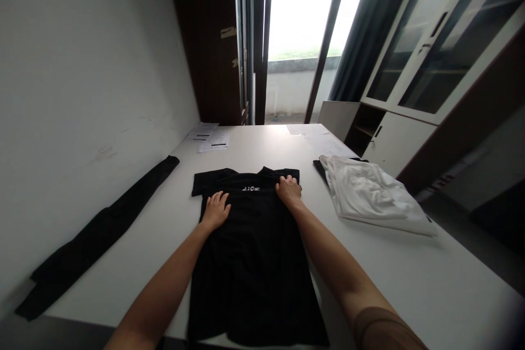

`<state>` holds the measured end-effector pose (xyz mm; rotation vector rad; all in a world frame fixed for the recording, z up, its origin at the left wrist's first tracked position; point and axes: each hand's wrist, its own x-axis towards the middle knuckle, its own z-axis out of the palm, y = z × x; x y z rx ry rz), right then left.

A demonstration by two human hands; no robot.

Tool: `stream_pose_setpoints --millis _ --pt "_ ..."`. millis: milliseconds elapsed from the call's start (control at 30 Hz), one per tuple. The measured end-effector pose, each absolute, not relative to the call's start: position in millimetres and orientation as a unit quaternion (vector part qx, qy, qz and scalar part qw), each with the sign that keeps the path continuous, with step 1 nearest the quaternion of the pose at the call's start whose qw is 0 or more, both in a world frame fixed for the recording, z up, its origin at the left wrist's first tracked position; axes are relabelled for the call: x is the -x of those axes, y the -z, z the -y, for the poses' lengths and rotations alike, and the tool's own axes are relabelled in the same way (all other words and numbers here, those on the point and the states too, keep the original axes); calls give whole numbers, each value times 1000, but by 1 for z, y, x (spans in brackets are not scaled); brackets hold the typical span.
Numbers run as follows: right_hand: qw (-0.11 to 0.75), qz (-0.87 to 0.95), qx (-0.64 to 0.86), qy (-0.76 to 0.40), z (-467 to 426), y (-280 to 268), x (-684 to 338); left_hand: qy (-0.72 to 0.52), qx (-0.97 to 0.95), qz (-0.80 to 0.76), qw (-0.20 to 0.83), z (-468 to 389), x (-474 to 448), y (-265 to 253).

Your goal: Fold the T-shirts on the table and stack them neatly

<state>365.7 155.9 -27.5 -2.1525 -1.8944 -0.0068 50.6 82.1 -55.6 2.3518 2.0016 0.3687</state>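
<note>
A black T-shirt (254,262) lies spread on the white table, its collar pointing away from me and small white lettering below the neck. My left hand (216,211) rests flat on the shirt's left side below the sleeve, fingers spread and holding nothing. At the right shoulder, beside the sleeve, my right hand (289,190) has its fingers bent down onto the black cloth and closed on it. The thumb side of that hand is partly hidden. The shirt's lower hem reaches the near edge of the table.
Black folded trousers (110,224) lie lengthwise along the left wall. A pile of white folded clothing (369,188) sits on the right, over something dark. Papers (213,139) are at the table's (254,145) far end. A glass-door cabinet (435,49) stands at right.
</note>
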Motion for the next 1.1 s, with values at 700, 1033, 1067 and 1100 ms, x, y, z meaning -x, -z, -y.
stream_pose_setpoints --millis 700,1033,1067,1100 --pt "350 464 813 -34 -173 39 -452 -79 -732 -677 18 -87 -40 57" --pt "365 600 711 37 -165 19 -421 -88 -731 -677 16 -86 -41 57" --pt "354 630 691 22 -165 20 -415 -88 -730 -677 14 -87 -41 57" --pt "339 655 676 6 -166 23 -409 -88 -730 -678 13 -87 -41 57"
